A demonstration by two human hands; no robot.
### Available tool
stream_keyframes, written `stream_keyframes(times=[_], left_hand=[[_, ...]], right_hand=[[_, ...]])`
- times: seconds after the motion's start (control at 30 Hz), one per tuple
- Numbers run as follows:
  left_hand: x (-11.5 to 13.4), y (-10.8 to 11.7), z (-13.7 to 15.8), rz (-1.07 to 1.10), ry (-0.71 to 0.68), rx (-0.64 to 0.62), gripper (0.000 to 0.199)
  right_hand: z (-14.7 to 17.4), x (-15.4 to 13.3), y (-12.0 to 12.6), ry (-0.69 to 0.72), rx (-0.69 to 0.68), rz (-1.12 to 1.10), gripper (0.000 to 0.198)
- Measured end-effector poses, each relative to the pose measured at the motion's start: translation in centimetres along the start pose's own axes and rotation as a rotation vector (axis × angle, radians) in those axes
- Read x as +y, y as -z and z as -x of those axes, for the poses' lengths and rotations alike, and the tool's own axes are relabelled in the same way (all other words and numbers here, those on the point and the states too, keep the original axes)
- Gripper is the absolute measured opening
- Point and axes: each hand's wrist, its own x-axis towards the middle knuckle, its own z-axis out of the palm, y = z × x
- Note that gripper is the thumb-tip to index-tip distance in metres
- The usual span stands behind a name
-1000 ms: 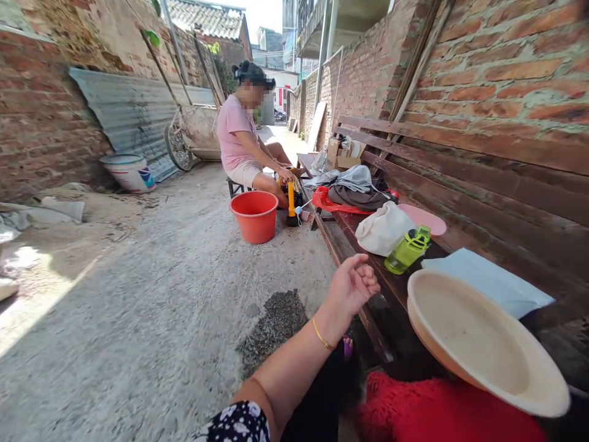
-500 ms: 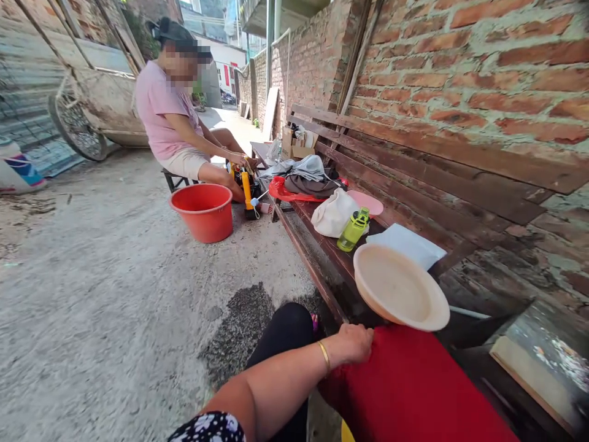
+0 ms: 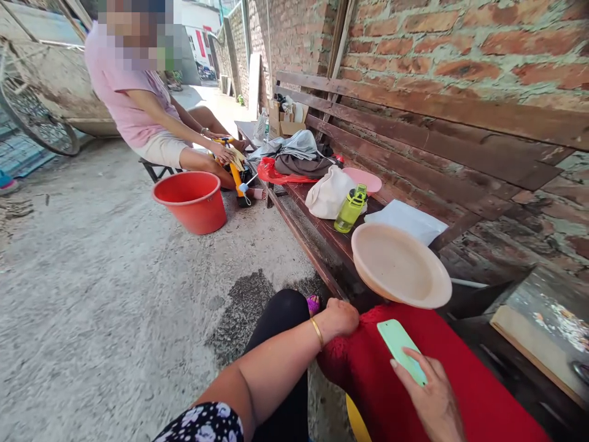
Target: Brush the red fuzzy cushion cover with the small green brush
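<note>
My left hand (image 3: 343, 317), with a gold bangle at the wrist, is closed at the edge of a red cloth (image 3: 442, 362) spread over my lap. The cloth puckers beside its curled fingers, which are mostly hidden. In my right hand (image 3: 435, 393) is a flat, pale green slab with rounded ends (image 3: 400, 347), pinched between thumb and fingers above the cloth. A small dark dot shows near its far end. Just beyond the cloth, a shallow beige basin (image 3: 398, 264) sits at the near end of the bench.
On the wooden bench (image 3: 331, 227) are a yellow-green bottle (image 3: 350, 209), a white cloth bag (image 3: 327, 193), a pink lid-like disc (image 3: 368, 179) and a white packet (image 3: 409, 221). A red tub (image 3: 197, 212) stands on the concrete. Beyond it a seated person (image 3: 133, 104) handles a yellow-and-black device (image 3: 237, 172).
My right hand has come into view from the lower right, holding the pale green slab. My left hand stays at the red cloth. The camera view has shifted slightly.
</note>
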Motion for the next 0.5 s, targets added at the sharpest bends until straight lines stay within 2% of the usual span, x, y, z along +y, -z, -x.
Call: stream_keyframes(times=[0.1, 0.17, 0.23, 0.37, 0.43, 0.5], left_hand=[[0.0, -0.1, 0.1, -0.127, -0.004, -0.080, 0.039], [-0.1, -0.1, 0.1, -0.150, -0.012, -0.097, 0.039], [-0.1, 0.0, 0.1, -0.120, -0.012, -0.084, 0.037], [-0.7, 0.7, 0.4, -0.044, 0.022, -0.001, 0.036], [-1.2, 1.3, 0.9, -0.023, 0.059, 0.096, 0.038], [-1.6, 1.7, 1.4, -0.009, 0.085, 0.223, 0.040]], right_hand=[[-1.9, -1.9, -1.8, 0.035, -0.095, -0.077, 0.055], [-1.8, -1.7, -1.2, -0.001, -0.187, -0.052, 0.056], [-0.8, -0.6, 0.5, -0.070, -0.247, -0.005, 0.056], [0.9, 0.5, 3.7, -0.171, -0.244, 0.072, 0.057], [1.0, -0.7, 3.4, -0.158, -0.199, 0.048, 0.057], [0.7, -2.8, 1.8, -0.108, -0.161, -0.007, 0.056]])
